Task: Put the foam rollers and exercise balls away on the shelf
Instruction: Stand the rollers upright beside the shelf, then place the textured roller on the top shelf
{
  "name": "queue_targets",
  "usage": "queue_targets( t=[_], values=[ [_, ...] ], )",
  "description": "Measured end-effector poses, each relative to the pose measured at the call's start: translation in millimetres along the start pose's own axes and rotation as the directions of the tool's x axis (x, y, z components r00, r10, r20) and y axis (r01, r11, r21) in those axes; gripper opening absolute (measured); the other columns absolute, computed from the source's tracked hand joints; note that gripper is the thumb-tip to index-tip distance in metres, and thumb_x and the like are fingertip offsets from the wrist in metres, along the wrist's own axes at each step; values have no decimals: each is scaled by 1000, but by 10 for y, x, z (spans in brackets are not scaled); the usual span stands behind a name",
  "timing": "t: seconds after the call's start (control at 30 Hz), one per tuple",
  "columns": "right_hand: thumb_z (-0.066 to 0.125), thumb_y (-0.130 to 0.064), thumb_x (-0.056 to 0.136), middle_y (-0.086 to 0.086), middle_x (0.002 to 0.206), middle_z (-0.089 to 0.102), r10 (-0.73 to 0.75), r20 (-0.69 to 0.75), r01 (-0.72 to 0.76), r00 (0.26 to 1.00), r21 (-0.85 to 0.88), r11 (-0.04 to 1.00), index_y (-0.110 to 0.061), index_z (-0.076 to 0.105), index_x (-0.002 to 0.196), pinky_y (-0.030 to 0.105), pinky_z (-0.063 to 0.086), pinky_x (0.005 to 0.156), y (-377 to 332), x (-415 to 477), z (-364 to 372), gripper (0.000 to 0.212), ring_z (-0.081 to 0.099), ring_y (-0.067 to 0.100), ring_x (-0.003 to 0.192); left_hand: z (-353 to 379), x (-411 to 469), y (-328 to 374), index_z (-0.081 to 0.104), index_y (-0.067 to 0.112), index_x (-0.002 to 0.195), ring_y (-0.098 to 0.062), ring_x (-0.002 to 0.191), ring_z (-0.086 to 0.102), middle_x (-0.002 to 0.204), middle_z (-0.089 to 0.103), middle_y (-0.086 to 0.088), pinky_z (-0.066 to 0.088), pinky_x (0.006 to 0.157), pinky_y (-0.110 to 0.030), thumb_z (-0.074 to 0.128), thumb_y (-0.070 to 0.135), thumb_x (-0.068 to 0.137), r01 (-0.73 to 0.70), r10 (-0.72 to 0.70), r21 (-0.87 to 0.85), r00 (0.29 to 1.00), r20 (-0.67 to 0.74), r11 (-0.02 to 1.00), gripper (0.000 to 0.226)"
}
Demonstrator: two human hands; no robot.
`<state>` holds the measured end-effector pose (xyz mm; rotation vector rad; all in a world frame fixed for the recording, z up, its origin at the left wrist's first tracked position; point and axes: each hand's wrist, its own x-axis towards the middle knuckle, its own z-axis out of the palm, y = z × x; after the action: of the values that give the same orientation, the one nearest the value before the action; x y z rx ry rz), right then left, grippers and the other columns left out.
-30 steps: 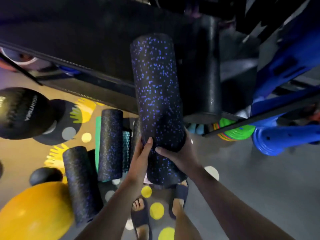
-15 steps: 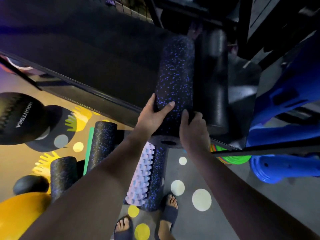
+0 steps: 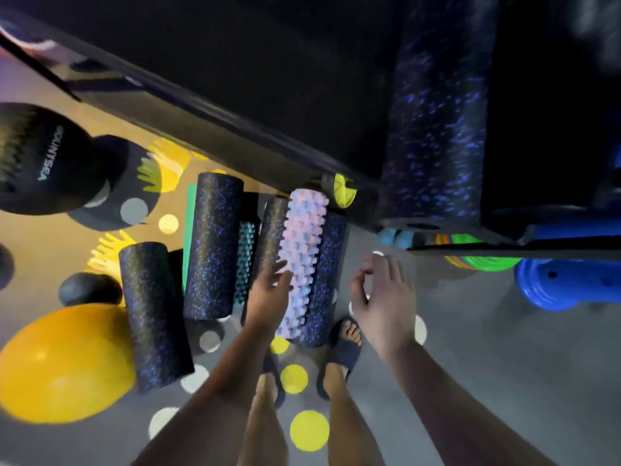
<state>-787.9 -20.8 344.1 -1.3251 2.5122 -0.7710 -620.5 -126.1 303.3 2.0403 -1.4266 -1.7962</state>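
Dark shelf [image 3: 255,82] carries, at one o'clock, a black, blue-speckled foam roller [image 3: 437,129]; left hand [image 3: 268,297] and right hand [image 3: 383,304] hover released, empty.

Seen from above: a person with bare forearms, a bare left hand [image 3: 268,294] and right hand [image 3: 383,297], bare lower legs, and dark navy open-toed slide sandals [image 3: 346,352] on both feet.

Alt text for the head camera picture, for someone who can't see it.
A person's empty left hand and right hand hover by a dark shelf holding a blue-speckled foam roller. More rollers, one a pink ridged roller, lie on the floor beside a yellow ball and a black ball.
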Motion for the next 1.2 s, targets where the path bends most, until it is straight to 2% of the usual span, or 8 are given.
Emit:
queue_targets(
  t=[0.1,0.2,0.33,0.43,0.73,0.87,1.03,1.2],
  values=[
    [52,-36,88,10,99,67,265,200,-279,943,41,959,-15,58,113,42,56,77,77,-397,648,33,65,35,91,-145,83,-537,66,12,123,-24,85,68,106,72,-9,54,68,-27,59,15,100,136,-136,16,991,15,991,23],
    [64,-52,87,17,120,65,504,472,-567,723,-12,824,-8,55,130,42,53,91,191,-629,1467,63,63,37,112,-231,438,-1136,71,24,108,-28,93,71,103,76,-9,54,85,-40,68,40,82,212,-213,8,976,37,977,30],
    [80,-82,51,11,146,54,613,603,-799,510,69,597,-13,39,149,44,44,111,423,-686,2667,126,53,30,134,-296,1061,-1706,65,24,120,-28,100,70,115,73,-10,57,93,-43,56,50,77,256,-258,58,965,43,965,51],
    [90,-70,45,14,151,48,652,641,-873,404,57,485,-8,15,154,44,44,110,554,-691,3316,147,52,31,136,-348,1474,-2008,63,25,125,-29,111,67,119,70,-7,55,99,-47,51,45,81,232,-237,110,971,39,967,50],
    [89,-53,59,6,128,66,649,436,-738,624,54,673,-22,50,136,42,53,98,511,-464,2316,92,64,29,117,-417,1183,-1773,67,22,119,-17,89,66,101,72,0,50,88,-37,76,47,85,318,-302,-103,942,149,942,43],
    [89,-62,56,-11,112,74,596,574,-760,561,72,646,-41,58,122,44,60,89,277,-337,1509,77,72,14,102,-381,627,-1199,53,30,143,-14,110,65,125,65,16,53,92,-35,70,64,81,406,-336,-218,894,298,887,73],
    [90,-39,69,-26,113,65,396,739,-627,546,47,777,-47,53,125,12,50,81,-548,-90,916,67,64,-6,99,-627,161,-643,59,17,131,-1,64,64,79,68,15,52,55,-20,64,50,94,418,-271,-418,890,366,807,50],
    [95,-35,65,-7,123,56,161,821,-465,548,139,874,-40,45,143,18,49,95,-1783,247,598,92,60,-2,105,-1399,-275,-221,52,13,138,-29,88,76,117,73,-11,62,62,-39,86,64,64,375,-253,-682,927,276,628,96]
  ],
)
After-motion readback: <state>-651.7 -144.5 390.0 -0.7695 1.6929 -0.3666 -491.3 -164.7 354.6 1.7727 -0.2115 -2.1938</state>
